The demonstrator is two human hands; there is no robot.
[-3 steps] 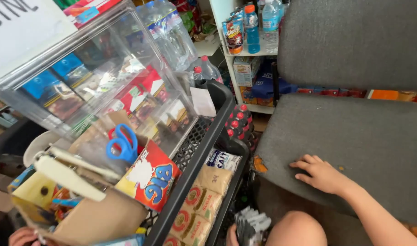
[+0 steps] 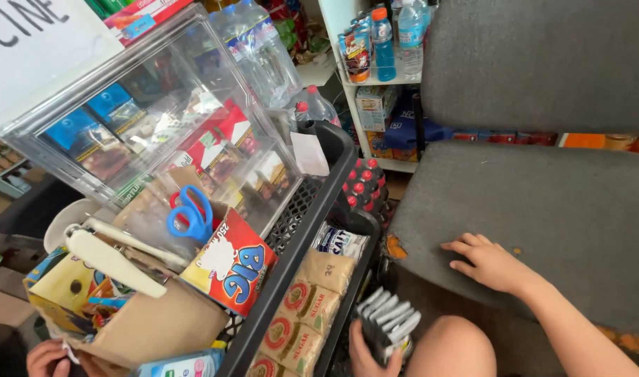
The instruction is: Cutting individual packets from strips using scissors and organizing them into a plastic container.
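The left hand point(image 2: 367, 351) sits at about six o'clock in the view, just beside the bare knee point(image 2: 445, 349), with its fingers closed round the lower end of a bundle of dark sachets point(image 2: 389, 322). The sachets fan out upward toward one o'clock, their pale edges showing. The right hand point(image 2: 488, 265) lies at about four o'clock, flat and open with fingers slightly spread, palm down on the worn grey seat cushion point(image 2: 543, 202), gripping nothing. The bundle looks light and thin, and each sachet is probably soft and a little slick, so the loose stack could easily slide apart. A grip across the middle of the stack, thumb on one face and fingers on the other, would likely keep it together better than a hold at one end. At seven o'clock from the bundle, brown paper bags with red round labels point(image 2: 302, 307) lie in the black plastic crate point(image 2: 333, 160). Toward nine o'clock lie a red and white carton point(image 2: 229, 269) and blue-handled scissors point(image 2: 190, 213). At eleven o'clock stands a clear plastic display case point(image 2: 124, 91). Another hand point(image 2: 47, 358) shows at the far eight o'clock corner, and I cannot tell whose it is.
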